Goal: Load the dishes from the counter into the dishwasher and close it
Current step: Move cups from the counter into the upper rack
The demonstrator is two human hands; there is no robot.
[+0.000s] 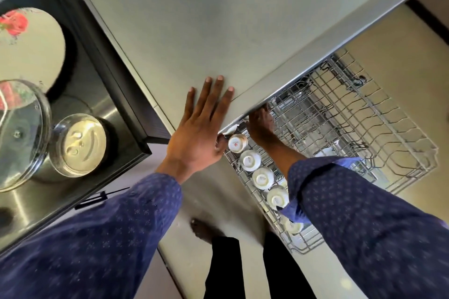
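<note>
Head view: five upturned cups [250,160]

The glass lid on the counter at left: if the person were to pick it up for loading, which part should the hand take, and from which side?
Probably the glass lid is best taken at its near rim, from the person's side. It leans tilted against the steel pot, so that edge stands free. Its centre knob looks small, facing away.
</note>
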